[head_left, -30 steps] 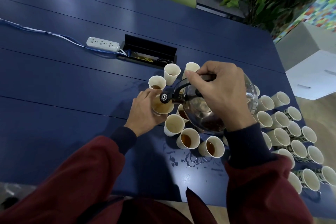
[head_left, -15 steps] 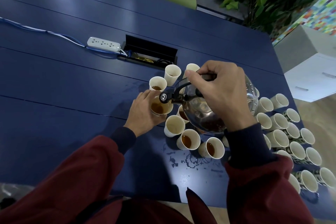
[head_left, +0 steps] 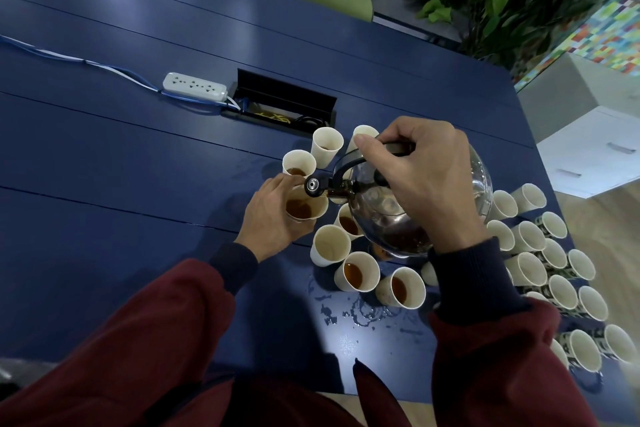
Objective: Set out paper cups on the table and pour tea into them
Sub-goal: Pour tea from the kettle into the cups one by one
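R hand (head_left: 419,180) grips the glass kettle (head_left: 398,218) by its black handle, spout over the white paper cup (head_left: 306,208) that the L hand (head_left: 273,215) holds on the blue desk (head_left: 104,166) w/ fingers wrapped round it; pour slowly, easing off before the rim.

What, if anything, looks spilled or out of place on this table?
Liquid is spilled on the blue table: droplets and ring marks lie just in front of the nearest filled cups, toward the person. Nothing else stands out.
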`<action>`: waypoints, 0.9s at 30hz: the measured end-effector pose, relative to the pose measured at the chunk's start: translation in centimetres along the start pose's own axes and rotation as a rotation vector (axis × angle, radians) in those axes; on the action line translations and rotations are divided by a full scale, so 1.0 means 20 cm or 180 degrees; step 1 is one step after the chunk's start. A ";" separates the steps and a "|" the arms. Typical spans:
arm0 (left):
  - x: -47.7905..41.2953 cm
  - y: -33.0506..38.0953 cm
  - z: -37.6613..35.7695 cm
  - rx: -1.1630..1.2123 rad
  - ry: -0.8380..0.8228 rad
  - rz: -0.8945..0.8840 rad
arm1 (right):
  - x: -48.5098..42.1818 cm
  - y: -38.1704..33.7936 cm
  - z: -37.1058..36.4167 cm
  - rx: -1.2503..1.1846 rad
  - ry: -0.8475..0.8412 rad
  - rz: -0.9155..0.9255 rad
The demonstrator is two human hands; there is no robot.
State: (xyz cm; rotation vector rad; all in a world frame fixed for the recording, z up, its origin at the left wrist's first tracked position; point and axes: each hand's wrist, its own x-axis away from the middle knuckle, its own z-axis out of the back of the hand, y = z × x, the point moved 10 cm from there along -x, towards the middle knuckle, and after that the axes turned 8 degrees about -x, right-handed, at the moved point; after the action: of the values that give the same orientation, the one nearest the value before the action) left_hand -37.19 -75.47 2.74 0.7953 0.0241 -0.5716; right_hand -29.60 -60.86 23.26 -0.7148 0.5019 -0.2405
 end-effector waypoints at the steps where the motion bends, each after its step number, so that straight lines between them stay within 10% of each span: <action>1: 0.00 0.00 0.00 0.0005 -0.0005 0.0006 | 0.00 0.00 0.00 0.0013 -0.0006 0.0003; 27: 0.00 -0.24 -0.18 -0.0300 -0.0286 0.0759 | 0.05 0.39 0.06 -0.1210 0.0442 -0.1076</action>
State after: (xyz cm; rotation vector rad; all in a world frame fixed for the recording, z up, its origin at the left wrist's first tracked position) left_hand -38.89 -75.63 -2.96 0.6687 -0.1243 -0.3767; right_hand -27.79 -54.85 18.44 -1.1611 0.5645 -0.5222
